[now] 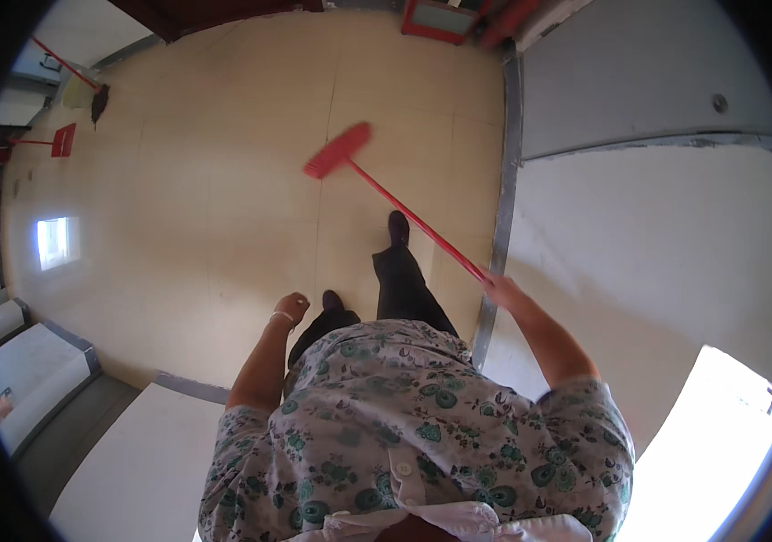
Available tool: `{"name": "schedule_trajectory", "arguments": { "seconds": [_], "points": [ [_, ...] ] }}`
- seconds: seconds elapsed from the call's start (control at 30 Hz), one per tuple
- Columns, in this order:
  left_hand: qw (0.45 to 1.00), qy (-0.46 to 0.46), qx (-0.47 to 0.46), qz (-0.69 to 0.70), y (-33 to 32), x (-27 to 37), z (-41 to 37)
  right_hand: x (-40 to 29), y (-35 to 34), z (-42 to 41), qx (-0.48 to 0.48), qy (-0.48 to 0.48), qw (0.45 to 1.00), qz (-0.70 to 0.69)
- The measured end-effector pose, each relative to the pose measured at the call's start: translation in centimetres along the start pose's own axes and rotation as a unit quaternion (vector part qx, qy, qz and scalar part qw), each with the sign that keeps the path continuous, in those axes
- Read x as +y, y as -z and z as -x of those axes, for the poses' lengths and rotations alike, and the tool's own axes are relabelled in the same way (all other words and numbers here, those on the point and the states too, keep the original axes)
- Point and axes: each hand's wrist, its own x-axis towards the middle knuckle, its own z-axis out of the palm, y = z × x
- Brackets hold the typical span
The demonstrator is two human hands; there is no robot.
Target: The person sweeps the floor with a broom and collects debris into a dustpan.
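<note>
My right hand [506,293] is closed around the upper end of a red broom handle [419,220]. The handle slants forward and left to a red broom head [338,150], slightly blurred, on the beige tiled floor [257,190]. My left hand [292,308] hangs by my left hip, its fingers curled and apart from the broom. A small pale spot shows at its fingers, too small to identify, and a light bracelet [283,316] circles the wrist. My right shoe [398,229] is ahead of my left shoe [333,300].
A white wall [602,257] with a grey door [630,74] runs along the right. At the far left are a red dustpan [64,140] and a dark mop head [100,103]. A red-framed object [443,20] stands at the back. White wall sections [148,461] are at the lower left.
</note>
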Motion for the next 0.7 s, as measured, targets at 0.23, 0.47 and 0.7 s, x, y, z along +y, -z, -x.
{"name": "schedule_trajectory", "arguments": {
  "seconds": [0.23,0.47,0.7],
  "points": [
    [0.993,-0.046,0.07,0.08,3.9,13.8,-7.1,-20.7,4.4,-18.8,-0.001,0.158,0.986,0.044],
    [0.956,0.119,0.139,0.23,6.8,7.4,-7.4,-7.7,9.9,-16.2,0.073,0.125,0.981,0.131],
    [0.958,0.267,0.012,0.105,-0.8,-5.4,-2.5,11.2,18.6,-3.6,0.008,-0.079,0.987,0.136]
  ]
}}
